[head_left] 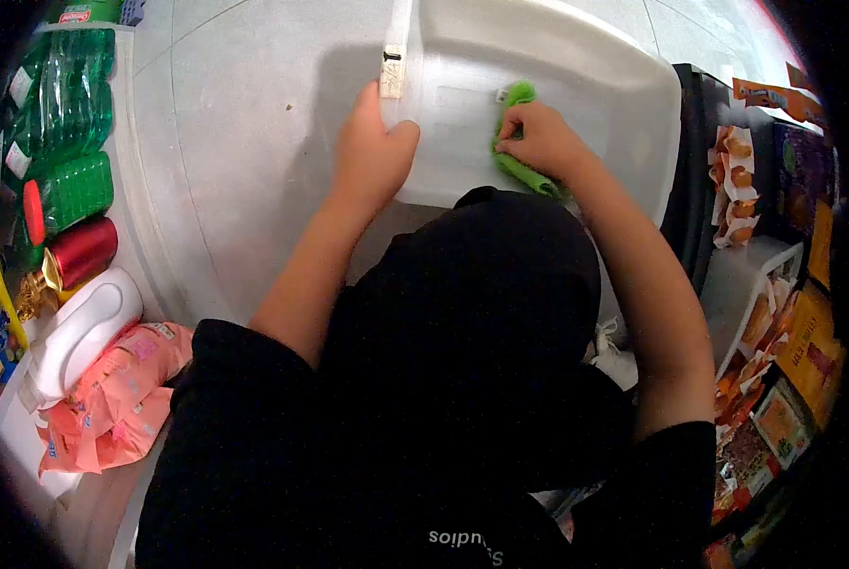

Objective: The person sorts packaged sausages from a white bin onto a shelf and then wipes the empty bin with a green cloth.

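A white plastic bin [586,57] lies in front of my knees, its open inside facing up. My left hand [375,152] is closed on the bin's left rim, thumb on the near side, fingers mostly hidden. Just above that hand, a pale label [392,71] with a dark mark is stuck on the rim. My right hand [538,140] is inside the bin, its fingers closed round a bunched green cloth [519,93]. The cloth touches the bin's inner surface and trails toward the near edge.
On the left shelf stand green bottles [69,109], a red container [83,254], a white bottle [88,332] and a pink package [126,398]. To the right are packaged snacks [736,185] and a clear tray [742,308]. Light tiles [239,142] cover the floor.
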Motion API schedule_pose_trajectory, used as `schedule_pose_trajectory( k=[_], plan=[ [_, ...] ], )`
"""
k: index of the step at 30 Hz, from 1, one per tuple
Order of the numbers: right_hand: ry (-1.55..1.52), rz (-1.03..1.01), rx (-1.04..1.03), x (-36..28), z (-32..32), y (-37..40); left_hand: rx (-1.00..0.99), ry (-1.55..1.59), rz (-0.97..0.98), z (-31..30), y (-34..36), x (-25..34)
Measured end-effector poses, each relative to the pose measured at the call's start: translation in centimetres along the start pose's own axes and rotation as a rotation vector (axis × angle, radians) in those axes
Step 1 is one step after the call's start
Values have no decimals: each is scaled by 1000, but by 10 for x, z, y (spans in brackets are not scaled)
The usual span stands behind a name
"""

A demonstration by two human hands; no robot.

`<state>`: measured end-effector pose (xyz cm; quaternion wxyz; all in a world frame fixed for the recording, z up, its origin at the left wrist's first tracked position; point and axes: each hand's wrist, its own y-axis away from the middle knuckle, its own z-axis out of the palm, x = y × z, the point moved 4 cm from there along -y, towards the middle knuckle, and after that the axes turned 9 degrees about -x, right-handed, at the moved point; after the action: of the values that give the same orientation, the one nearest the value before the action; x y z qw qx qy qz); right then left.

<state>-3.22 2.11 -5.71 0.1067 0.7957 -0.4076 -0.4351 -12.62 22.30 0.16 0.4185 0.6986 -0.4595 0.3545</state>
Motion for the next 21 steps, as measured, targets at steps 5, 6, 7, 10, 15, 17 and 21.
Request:
schedule_pose_trajectory(
  k=[5,6,7,10,15,17,21],
  plan=[
    [95,44,69,4,-8,20,34,-23,-55,0,0,0],
    [124,54,82,1,-7,23,35,-20,-61,-1,0,-3],
    [124,53,77,-3,-7,26,56,-35,63,-2,-2,-1],
    [-84,8,108,-39,-15,22,56,11,229,-1,-7,-6],
    [41,-396,-32,-64,10,-24,25,6,287,-1,-8,-3],
    [136,-435,-15,-63,23,-34,-29,218,231,2,-5,0],
    [195,-212,80,-60,24,-43,-87,317,154,4,-5,-6]
  ],
)
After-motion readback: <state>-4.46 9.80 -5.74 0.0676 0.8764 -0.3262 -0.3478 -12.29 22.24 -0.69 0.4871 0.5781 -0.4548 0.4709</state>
